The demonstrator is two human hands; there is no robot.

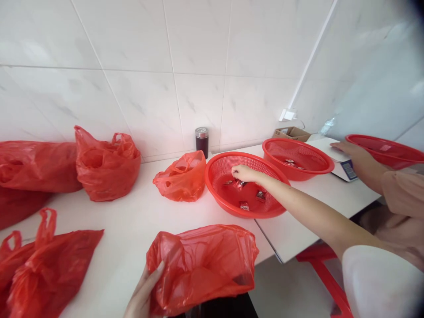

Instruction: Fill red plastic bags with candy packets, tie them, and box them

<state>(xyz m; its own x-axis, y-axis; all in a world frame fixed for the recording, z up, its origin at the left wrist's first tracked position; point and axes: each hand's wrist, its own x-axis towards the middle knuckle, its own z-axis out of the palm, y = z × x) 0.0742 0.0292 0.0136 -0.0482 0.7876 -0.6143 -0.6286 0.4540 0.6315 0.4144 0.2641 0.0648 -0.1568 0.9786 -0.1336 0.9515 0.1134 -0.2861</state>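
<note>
My left hand (145, 287) grips the side of a red plastic bag (205, 265), thumb on the outside; the bag's mouth gapes toward the wall. Over at the right, my right hand (244, 173) reaches into a red plastic mesh basket (213, 194). Its fingers are bent down and closed on a small red packet (239, 183), partly hidden under them. More small wrapped packets (244, 206) lie scattered on the basket floor, one of them (260, 196) near its right side. A crumpled red bag (182, 176) stands just left of the basket.
Full red bags (107, 168) line the table's left, with a tied one (49, 269) in front. Behind stands a dark tumbler (202, 141). A second basket (298, 148), a scale (347, 170), a cardboard box (293, 133) and a co-worker's arm (367, 163) are at right.
</note>
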